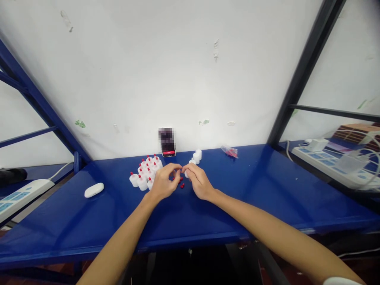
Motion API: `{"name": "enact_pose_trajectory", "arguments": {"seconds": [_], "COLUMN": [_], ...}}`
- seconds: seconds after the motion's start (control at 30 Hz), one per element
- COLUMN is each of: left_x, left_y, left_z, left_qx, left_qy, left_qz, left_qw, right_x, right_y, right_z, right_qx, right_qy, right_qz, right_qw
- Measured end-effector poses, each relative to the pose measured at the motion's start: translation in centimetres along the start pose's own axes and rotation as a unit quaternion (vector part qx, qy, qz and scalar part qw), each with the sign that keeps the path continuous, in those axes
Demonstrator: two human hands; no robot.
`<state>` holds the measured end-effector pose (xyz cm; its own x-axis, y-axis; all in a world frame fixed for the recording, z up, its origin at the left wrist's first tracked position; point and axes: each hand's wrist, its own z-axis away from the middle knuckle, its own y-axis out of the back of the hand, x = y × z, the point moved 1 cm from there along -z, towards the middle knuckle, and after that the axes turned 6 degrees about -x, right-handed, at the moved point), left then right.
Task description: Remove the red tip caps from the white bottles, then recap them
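Note:
My right hand is closed around a small white bottle, mostly hidden by its fingers. Thumb and fingertips of my left hand are pinched together close to that bottle; what they hold, if anything, does not show. Between and below the hands lie several loose red caps. To the left of my left hand stands a cluster of white bottles with red caps. Behind my right hand a few white bottles without red caps stand in a short line.
A phone leans against the wall at the table's back edge. A clear bag with red pieces lies at the back right. On the left of the blue table rests a white oval case. Power strips lie beyond the frame posts.

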<state>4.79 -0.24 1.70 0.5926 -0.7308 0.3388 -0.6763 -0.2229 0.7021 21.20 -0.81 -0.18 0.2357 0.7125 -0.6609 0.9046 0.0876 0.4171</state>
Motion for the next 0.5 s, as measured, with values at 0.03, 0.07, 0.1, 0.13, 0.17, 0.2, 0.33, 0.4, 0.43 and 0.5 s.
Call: {"name": "enact_pose_trajectory", "arguments": {"seconds": [0.03,0.07,0.1,0.13,0.17,0.2,0.33,0.4,0.43,0.5], "left_x": [-0.3,-0.5,-0.7,-0.8,-0.9,-0.9,-0.9,-1.0,-1.1,-1.3], "left_y": [-0.4,-0.8,-1.0,-1.1,-1.1,-1.1,-1.0,-1.1,-1.2,-1.3], "left_z": [0.3,0.6,0.8,1.0,1.2,1.3,1.5,1.6,1.6,1.7], "left_qx": [-0.016,-0.036,-0.056,-0.074,-0.090,-0.103,-0.154,-0.170,-0.176,-0.190], "left_qy": [0.007,0.010,0.008,0.007,0.008,0.011,0.022,0.022,0.023,0.028], "left_qz": [-0.009,-0.019,-0.030,-0.041,-0.051,-0.059,-0.068,-0.060,-0.057,-0.056], "left_qw": [1.000,0.999,0.998,0.996,0.995,0.993,0.986,0.983,0.982,0.980], "right_x": [0.0,0.1,0.1,0.1,0.1,0.1,0.2,0.2,0.2,0.2], "right_y": [0.0,0.0,-0.1,-0.1,-0.2,-0.3,-0.4,-0.4,-0.4,-0.3], "right_z": [0.1,0.1,0.2,0.3,0.3,0.4,0.3,0.3,0.2,0.2], "right_qx": [0.000,0.001,0.002,0.002,0.002,0.000,-0.026,-0.039,-0.047,-0.065], "right_qy": [0.000,0.000,0.002,0.002,0.002,0.002,0.006,0.005,0.005,0.007], "right_qz": [-0.008,-0.015,-0.019,-0.022,-0.023,-0.023,-0.014,-0.017,-0.022,-0.029], "right_qw": [1.000,1.000,1.000,1.000,1.000,1.000,1.000,0.999,0.999,0.997]}}
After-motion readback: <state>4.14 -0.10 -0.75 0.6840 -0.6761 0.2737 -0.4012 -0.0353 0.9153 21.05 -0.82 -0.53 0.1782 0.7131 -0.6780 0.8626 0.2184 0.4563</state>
